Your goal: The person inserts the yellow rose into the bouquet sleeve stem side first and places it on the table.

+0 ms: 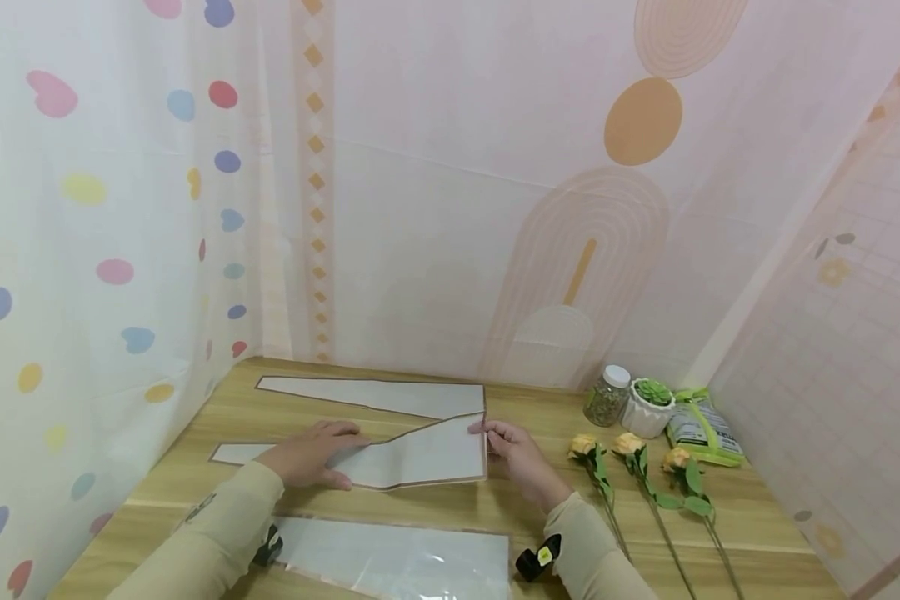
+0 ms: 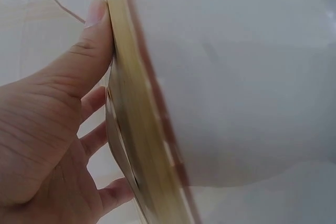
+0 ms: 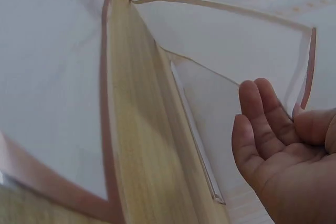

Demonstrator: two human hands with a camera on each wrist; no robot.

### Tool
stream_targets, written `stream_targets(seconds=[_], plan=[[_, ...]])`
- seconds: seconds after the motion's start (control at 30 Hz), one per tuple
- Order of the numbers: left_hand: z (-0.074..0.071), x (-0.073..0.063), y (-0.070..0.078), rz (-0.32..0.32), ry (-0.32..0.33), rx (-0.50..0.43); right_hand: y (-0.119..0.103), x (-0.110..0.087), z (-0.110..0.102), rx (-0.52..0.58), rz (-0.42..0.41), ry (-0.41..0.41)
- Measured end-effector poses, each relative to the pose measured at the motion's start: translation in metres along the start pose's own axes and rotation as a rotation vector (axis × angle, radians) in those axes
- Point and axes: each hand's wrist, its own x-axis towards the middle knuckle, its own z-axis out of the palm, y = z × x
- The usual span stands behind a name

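Three tapered white sheets with brown edging, like flower sleeves, lie one behind another on the table. The middle sheet (image 1: 435,454) has its broad right end raised and bent. My right hand (image 1: 521,458) pinches that end at its upper right corner between thumb and forefinger. In the right wrist view, the other fingers of the right hand (image 3: 283,156) extend beside the lifted sheet (image 3: 226,40). My left hand (image 1: 311,454) rests across the sheet's narrower part, thumb at the near edge. From the left wrist, the left hand (image 2: 58,119) shows its thumb touching an edge.
The far sheet (image 1: 390,396) lies behind, and a glossy near sheet (image 1: 405,554) lies in front. On the right are three roses (image 1: 630,446), a lidded jar (image 1: 607,398), a potted succulent (image 1: 649,408) and a green-edged packet (image 1: 705,429). Patterned curtains (image 1: 420,208) surround the wooden table (image 1: 180,492).
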Motion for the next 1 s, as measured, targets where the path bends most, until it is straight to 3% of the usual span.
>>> stream_targets(seconds=[0.1,0.3,0.43,0.6,0.83,1.0], plan=[[0.0,0.0,0.0,0.005,0.001,0.0,-0.001,-0.002,-0.001,-0.007,0.023,-0.008],[-0.001,0.001,0.0,0.0,0.018,0.009,0.0,0.0,-0.002,-0.184,0.048,0.039],[0.0,0.0,0.0,-0.002,0.014,0.012,0.004,-0.003,-0.004,-0.245,0.042,-0.07],[0.0,-0.002,-0.001,0.005,0.009,0.019,0.007,-0.004,-0.004,-0.229,0.06,-0.192],[0.0,-0.004,0.001,0.008,0.026,0.017,0.008,-0.004,-0.004,-0.287,0.067,-0.096],[0.0,-0.004,0.005,-0.005,0.019,-0.005,0.011,-0.005,-0.004,-0.337,0.016,-0.036]])
